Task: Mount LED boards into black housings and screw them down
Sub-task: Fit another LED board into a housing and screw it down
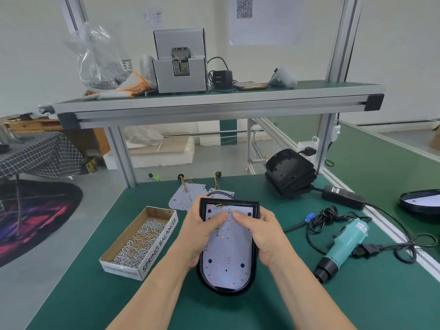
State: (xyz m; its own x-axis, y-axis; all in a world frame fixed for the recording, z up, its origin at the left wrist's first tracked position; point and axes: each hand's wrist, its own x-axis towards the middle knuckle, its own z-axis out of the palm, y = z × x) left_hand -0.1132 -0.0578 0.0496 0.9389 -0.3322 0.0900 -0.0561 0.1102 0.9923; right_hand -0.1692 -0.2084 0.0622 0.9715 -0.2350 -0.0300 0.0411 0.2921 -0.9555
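Rounded end of the black housing (226, 291) sits nearest me on the green table (95, 294), long axis running straight away from me, square end far. The LED board (227, 260) lies inside it, face up, wires at the far end. My left hand (202, 236) is clamped round the housing's left edge and my right hand (262, 239) round its right edge, both thumbs pressing down on the far half of the board, so I judge it's being seated and no screw is visibly in yet. The screw box (160, 244) is just left of the housing, nearer my left hand. The teal screwdriver (342, 244) lies right, nozzle toward me, nearer my right hand, so that hand should let go for it. Further out are spare boards (183, 196) just behind the housing, a stack of empty housings (290, 175) far right, and a screw feeder (179, 60) up on the shelf (214, 103)
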